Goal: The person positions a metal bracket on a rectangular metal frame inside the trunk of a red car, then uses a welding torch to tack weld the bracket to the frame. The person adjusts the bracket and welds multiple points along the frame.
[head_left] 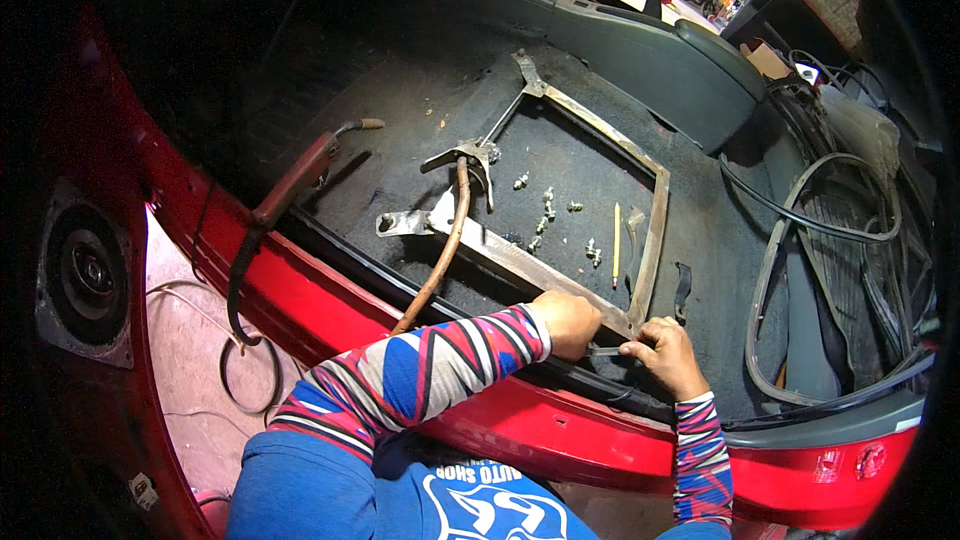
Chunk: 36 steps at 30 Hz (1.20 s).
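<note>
Near the front right corner of a rectangular metal frame (pixel 535 265), my two hands are close together. My left hand (pixel 568 324) is closed in a fist beside the frame's front bar; its fingers are mostly hidden. A small flat metal piece (pixel 606 350) shows between the hands. My right hand (pixel 668 357) pinches its end between thumb and fingers, just below the frame's corner. Several bolts (pixel 547 202) lie on the dark carpet inside the frame, with a yellow pencil (pixel 616 245) to their right. A metal clamp (pixel 468 154) with a brown cable (pixel 452 250) rests on the frame's left side.
A red welding torch (pixel 295 180) lies on the left over the red car sill (pixel 530 415). Loose rubber seal strips (pixel 765 310) curl at the right. Behind the frame stands a grey centre console (pixel 640 60). A round speaker (pixel 90 275) sits in the open door.
</note>
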Tool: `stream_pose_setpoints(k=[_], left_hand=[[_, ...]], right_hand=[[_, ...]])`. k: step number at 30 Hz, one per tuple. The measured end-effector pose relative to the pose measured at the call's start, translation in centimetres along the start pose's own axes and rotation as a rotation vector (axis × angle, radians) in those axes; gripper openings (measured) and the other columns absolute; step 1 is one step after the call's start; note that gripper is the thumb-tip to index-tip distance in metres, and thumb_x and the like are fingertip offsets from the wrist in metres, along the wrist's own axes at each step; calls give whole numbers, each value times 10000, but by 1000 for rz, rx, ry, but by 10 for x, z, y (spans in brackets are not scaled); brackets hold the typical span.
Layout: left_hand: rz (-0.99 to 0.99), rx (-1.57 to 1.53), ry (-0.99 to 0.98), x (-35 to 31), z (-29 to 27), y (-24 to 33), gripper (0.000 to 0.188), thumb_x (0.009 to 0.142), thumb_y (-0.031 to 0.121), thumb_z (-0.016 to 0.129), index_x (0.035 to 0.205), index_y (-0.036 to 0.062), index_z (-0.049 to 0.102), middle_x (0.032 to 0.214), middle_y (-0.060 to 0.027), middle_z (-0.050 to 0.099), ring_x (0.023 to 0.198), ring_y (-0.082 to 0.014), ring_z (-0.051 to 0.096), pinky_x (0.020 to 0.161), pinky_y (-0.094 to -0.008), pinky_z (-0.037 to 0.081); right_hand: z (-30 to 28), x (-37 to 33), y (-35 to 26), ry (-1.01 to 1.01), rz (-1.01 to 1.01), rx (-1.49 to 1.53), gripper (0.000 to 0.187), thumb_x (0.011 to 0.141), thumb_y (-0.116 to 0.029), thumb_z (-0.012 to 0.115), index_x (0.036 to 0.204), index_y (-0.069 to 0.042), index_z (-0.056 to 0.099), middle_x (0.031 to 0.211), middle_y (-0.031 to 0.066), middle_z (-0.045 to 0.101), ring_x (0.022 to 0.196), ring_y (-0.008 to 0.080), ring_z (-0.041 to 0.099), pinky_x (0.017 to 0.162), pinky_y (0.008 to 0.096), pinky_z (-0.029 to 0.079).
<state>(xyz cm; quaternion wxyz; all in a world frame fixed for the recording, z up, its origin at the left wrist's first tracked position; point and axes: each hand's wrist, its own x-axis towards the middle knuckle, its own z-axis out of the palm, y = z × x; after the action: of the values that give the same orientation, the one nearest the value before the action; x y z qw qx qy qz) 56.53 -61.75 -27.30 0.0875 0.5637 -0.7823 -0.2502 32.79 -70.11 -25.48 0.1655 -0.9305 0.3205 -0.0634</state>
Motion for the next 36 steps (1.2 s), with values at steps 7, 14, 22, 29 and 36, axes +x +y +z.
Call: stream_pose_setpoints(k=[7, 14, 22, 29, 36], left_hand=[[28, 15, -4, 0, 4, -2, 248, 816, 211, 676, 903, -4, 766, 909, -252, 740, 866, -413, 742, 767, -514, 598], [58, 12, 42, -1, 13, 1, 243, 827, 173, 652, 917, -22, 765, 936, -265, 740, 876, -410, 748, 750, -495, 606], [121, 234, -220, -7, -31, 19, 265, 870, 216, 634, 1001, 48, 790, 986, -193, 769, 921, -347, 758, 778, -467, 600], [412, -211, 93, -113, -112, -19, 315, 867, 277, 730, 899, -23, 641, 788, -226, 688, 771, -425, 707, 690, -492, 572], [15, -235, 483, -234, -104, -123, 274, 926, 248, 686, 822, 11, 592, 809, -199, 600, 788, -400, 627, 707, -485, 493]], right_hand=[[8, -6, 0, -12, 113, 181, 304, 864, -311, 759, 803, -13, 758, 732, 201, 658, 712, 382, 649, 671, 459, 489], [1, -34, -13, -472, 494, 309, 411, 1003, -345, 667, 935, 56, 728, 644, 69, 623, 647, 85, 497, 632, 343, 490], [2, -37, -5, -472, 450, 505, 384, 1029, -302, 621, 904, 54, 690, 732, -28, 598, 728, 64, 503, 685, 292, 465], [-6, -46, -15, -71, 590, 849, 356, 1033, -366, 613, 832, -72, 615, 709, -12, 581, 613, 78, 527, 539, 252, 429], [9, -19, -47, 127, 582, 733, 378, 904, -190, 777, 695, -142, 466, 626, -78, 461, 577, 31, 394, 501, 248, 313]])
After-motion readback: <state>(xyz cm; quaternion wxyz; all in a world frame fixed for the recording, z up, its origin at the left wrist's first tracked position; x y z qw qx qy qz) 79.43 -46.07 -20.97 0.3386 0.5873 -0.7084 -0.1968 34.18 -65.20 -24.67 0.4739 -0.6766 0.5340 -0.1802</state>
